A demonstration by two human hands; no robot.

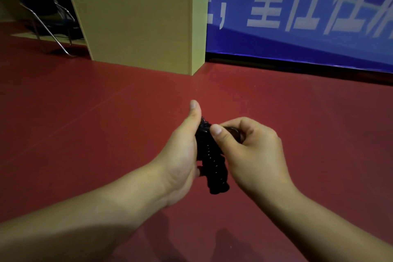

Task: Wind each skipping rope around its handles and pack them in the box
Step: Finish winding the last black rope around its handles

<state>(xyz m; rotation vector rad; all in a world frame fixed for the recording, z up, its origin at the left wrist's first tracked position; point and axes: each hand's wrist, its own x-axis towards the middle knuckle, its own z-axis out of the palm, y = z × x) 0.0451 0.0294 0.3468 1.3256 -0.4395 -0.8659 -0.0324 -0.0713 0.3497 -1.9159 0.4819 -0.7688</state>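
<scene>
Black, glossy skipping rope (212, 160), wound in tight coils around its handles into one stubby bundle, sits between your two hands above the dark red floor (106, 134). Your left hand (182, 155) grips the bundle from the left side, palm against the coils, thumb pointing straight up past the top end; the other fingers are hidden behind the rope, so how they curl you cannot tell exactly. Your right hand (253, 155) comes in from the right with its fingers curled, and its thumb presses on the upper part of the coils, pinching the top of the bundle, where a dark rounded piece shows between thumb and fingers. The bundle tilts slightly, its lower end hanging free below both palms. Both forearms are bare.

Farther off on the floor stands a tall pale yellow wooden box (138, 30), its top out of sight from this angle. To its left is a dark chair with a metal tube frame (42, 13). Behind the box, along the back, hangs a blue banner with large white characters (297, 6).
</scene>
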